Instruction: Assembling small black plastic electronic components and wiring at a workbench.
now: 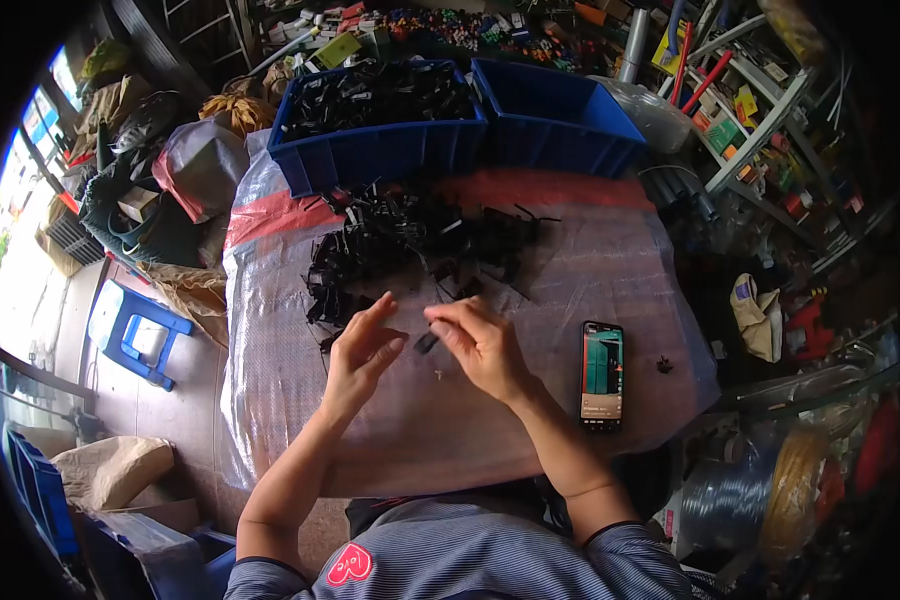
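Observation:
Over the covered table point(440, 430), my right hand point(482, 345) pinches a small black plastic piece point(426, 343) between thumb and fingers. My left hand point(362, 350) is level with it on the left, fingers stretched and thumb apart, with nothing visible in it. Just beyond both hands spreads a loose pile of black plastic pieces point(390, 240), some with thin strips sticking out. The exact kind of these pieces is too small to make out. Behind the pile, a blue bin point(370, 152) is heaped with similar black pieces.
A second blue bin point(570, 148) stands beside the full one, its inside dark. To the right of my right forearm lies a lit phone point(601, 380). A blue stool point(135, 335) stands on the floor at left. Coiled tubing point(730, 500) and a cluttered rack point(745, 130) are at right.

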Demonstrator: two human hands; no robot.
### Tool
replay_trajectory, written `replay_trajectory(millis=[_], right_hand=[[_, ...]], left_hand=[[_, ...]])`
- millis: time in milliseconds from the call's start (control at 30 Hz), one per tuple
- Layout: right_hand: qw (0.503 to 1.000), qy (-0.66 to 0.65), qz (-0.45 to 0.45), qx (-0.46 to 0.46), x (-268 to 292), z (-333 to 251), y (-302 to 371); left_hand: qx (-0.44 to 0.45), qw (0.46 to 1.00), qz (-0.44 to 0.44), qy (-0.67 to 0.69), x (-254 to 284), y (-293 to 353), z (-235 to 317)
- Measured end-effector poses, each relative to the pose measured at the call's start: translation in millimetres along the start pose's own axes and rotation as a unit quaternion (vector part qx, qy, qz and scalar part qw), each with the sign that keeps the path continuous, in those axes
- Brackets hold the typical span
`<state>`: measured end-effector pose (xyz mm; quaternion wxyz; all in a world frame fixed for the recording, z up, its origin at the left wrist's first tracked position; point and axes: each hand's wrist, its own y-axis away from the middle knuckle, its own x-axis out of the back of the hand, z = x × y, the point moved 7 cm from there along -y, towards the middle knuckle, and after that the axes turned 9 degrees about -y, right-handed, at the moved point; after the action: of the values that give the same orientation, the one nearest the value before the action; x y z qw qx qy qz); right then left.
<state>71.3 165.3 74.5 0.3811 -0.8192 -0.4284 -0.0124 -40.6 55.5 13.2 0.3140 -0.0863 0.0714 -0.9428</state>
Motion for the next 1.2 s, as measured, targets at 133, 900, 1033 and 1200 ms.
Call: replay_trajectory(millis=[133, 900, 1033, 1200], right_hand=[[0.997, -0.048, -0.037, -0.053, -9.7, -7.9, 0.8], [0.967, -0.226, -0.003, -0.115, -18.0, 13.6, 20.5], [0.826, -0.446, -0.030, -0.343, -38.5, 38.2, 37.4], [0.797, -0.500, -0.032, -0.338, -46.5, 46.4, 43.7]], left_hand=[[-0.019, 0.997, -0.078, 0.008, -4.0, 1.7, 6.0], [-0.032, 0.998, 0.028, -0.048, -7.1, 11.8, 20.2], [-0.159, 0.966, 0.054, -0.199, -8.1, 17.9, 42.5], [-0.178, 0.949, 0.065, -0.253, -10.9, 19.2, 51.2]])
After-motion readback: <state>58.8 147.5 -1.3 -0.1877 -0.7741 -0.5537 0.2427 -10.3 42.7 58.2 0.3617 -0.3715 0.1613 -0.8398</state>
